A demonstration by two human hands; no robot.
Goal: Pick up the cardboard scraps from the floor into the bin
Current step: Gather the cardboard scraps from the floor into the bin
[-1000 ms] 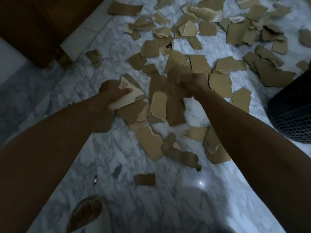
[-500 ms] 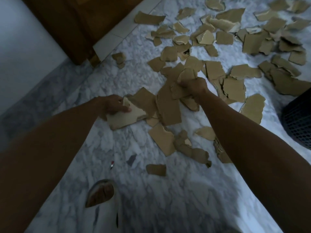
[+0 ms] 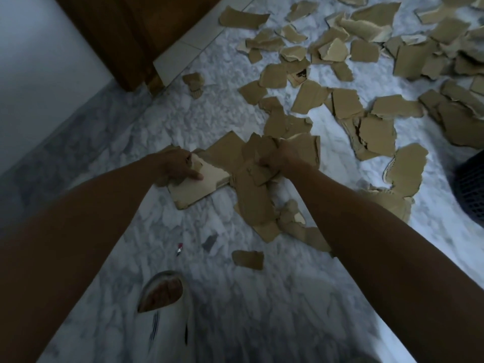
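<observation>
Torn brown cardboard scraps (image 3: 345,106) lie scattered over the white marble floor (image 3: 209,127), thickest at the upper right. My left hand (image 3: 175,166) grips a pale, thick cardboard scrap (image 3: 193,189) with the thumb on top. My right hand (image 3: 280,158) is closed on a bunch of several brown cardboard scraps (image 3: 254,184) that hang below the fist. The dark mesh bin (image 3: 471,187) shows only partly at the right edge.
A brown wooden door and frame (image 3: 125,35) stand at the upper left beside a white wall (image 3: 31,61). My foot in a white slipper (image 3: 165,305) is at the bottom centre. A lone scrap (image 3: 247,259) and a small red object (image 3: 179,248) lie near it.
Both hands have come together and lifted with their scraps, the right hand drawing its bunch leftward toward the left hand. The view has shifted, so the bin slid to the right edge.
</observation>
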